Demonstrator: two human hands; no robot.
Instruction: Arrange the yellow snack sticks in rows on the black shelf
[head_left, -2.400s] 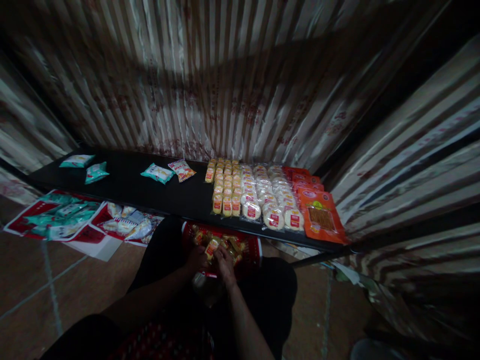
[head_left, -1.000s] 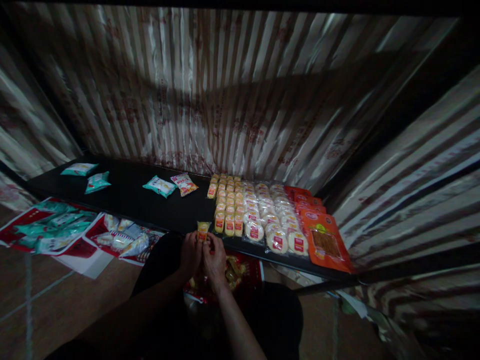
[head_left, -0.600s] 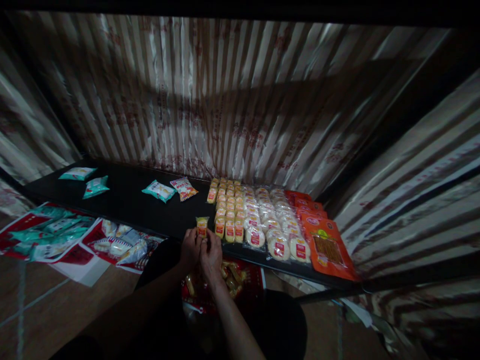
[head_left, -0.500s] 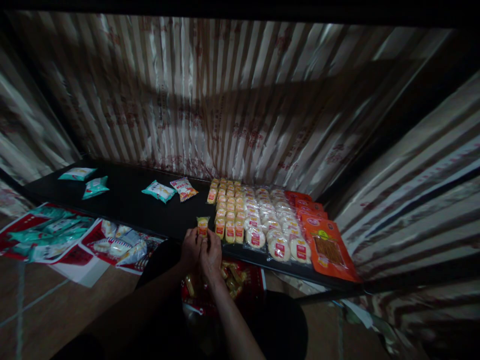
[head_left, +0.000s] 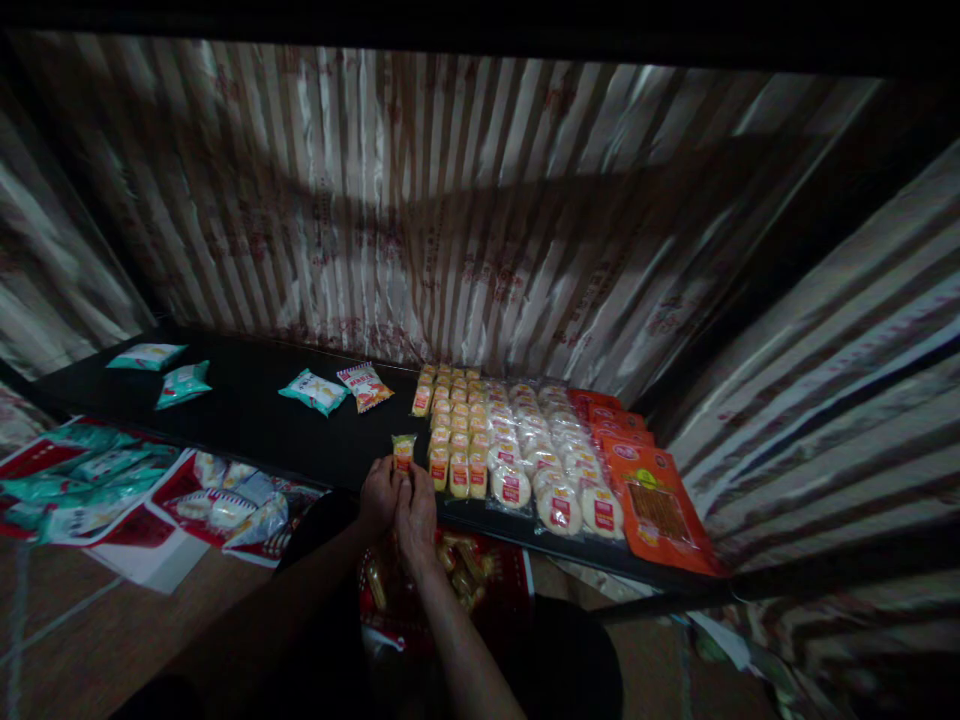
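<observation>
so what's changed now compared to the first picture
The left grip and right grip moved up and forward from the red bag to the front edge of the black shelf, still holding a small yellow packet between them. Nothing was visibly let go. The rows of yellow packets, white round packets and orange packs stayed as they were.

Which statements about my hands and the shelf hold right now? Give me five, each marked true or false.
1. The left hand and right hand hold one small yellow packet. True.
2. On the black shelf, round white packets lie between rows of yellow packets and orange packs. True.
3. The orange packs lie at the shelf's left end. False: they are at its right end.
4. Three teal packets lie on the shelf. True.
5. The red bag stands on the shelf. False: it is below the front edge, between the person's legs.
</observation>
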